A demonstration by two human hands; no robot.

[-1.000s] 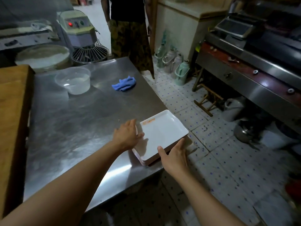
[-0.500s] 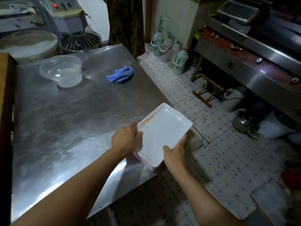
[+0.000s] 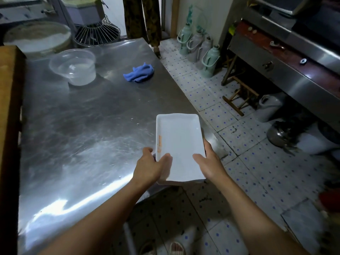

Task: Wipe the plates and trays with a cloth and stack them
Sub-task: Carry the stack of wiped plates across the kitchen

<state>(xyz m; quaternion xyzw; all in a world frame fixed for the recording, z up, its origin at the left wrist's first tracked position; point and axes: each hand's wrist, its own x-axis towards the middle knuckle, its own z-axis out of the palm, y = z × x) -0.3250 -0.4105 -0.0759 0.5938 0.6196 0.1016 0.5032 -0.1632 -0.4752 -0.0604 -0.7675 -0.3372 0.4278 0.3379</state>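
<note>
A white rectangular tray (image 3: 179, 142) with an orange mark along its left rim is held over the right edge of the steel table (image 3: 82, 135), its near end past the edge. My left hand (image 3: 150, 166) grips its near left corner, thumb on top. My right hand (image 3: 209, 162) grips its near right side. Whether more trays lie under it I cannot tell. A crumpled blue cloth (image 3: 138, 73) lies far back on the table, well apart from both hands.
A clear plastic tub of water (image 3: 74, 68) stands at the back left. A wooden board (image 3: 8, 116) runs along the left side. Several green thermos jugs (image 3: 199, 46), a wooden stool (image 3: 239, 94), a kettle and a steel stove line the tiled floor at right. A person stands beyond the table.
The tray has turned from a diagonal to lengthwise away from me and has come toward me. Both hands shifted to its near end. The view tilted down.
</note>
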